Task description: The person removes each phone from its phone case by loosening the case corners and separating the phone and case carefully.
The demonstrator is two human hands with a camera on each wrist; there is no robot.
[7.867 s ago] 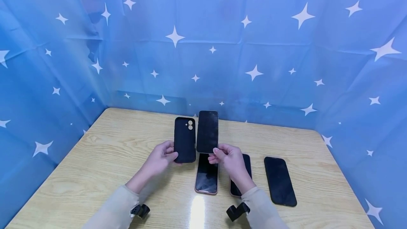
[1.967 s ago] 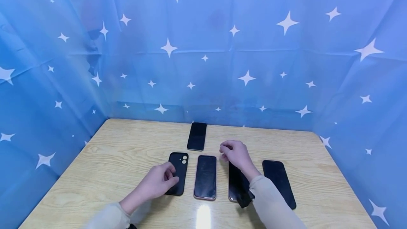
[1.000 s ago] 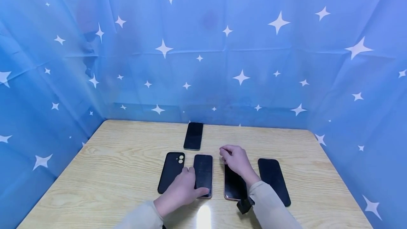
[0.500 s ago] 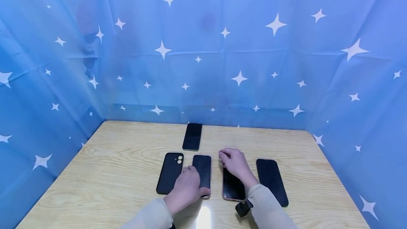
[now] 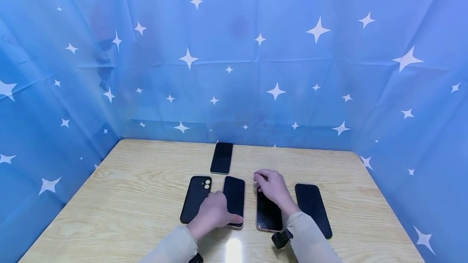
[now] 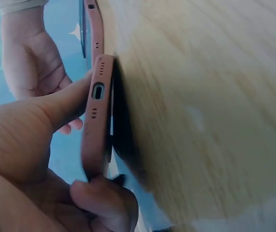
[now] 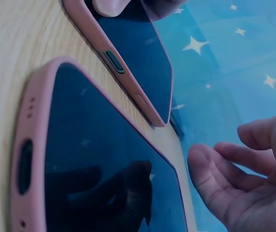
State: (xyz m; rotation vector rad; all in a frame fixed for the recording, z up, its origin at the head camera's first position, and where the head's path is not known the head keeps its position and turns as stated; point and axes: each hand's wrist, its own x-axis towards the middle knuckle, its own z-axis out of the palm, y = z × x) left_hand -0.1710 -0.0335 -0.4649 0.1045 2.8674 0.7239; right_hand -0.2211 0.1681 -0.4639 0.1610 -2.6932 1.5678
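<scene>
My left hand (image 5: pixel 213 211) grips a phone in a pink case (image 5: pixel 234 198) by its near end. In the left wrist view the thumb lies on one side of the phone (image 6: pixel 97 111) and curled fingers are at its edge; a dark gap shows between it and the table. My right hand (image 5: pixel 273 185) hovers over the far end of a second pink-cased phone (image 5: pixel 268 214), holding nothing, fingers loosely bent. Left of the gripped phone lies an unfilled black phone case (image 5: pixel 193 201), its two camera holes at the top right. The left hand partly hides both case and phone.
Farther back on the wooden table (image 5: pixel 146 182) lies a bare phone (image 5: pixel 222 158). A black phone-shaped slab (image 5: pixel 313 209) rests on the right, beside the right forearm. A blue star-patterned cloth (image 5: pixel 234 52) hangs around the back and sides.
Earlier the hands held the black case and the bare phone; both now lie on the table. My left hand has moved right from the case onto the pink-cased phone, whose position has shifted slightly.
</scene>
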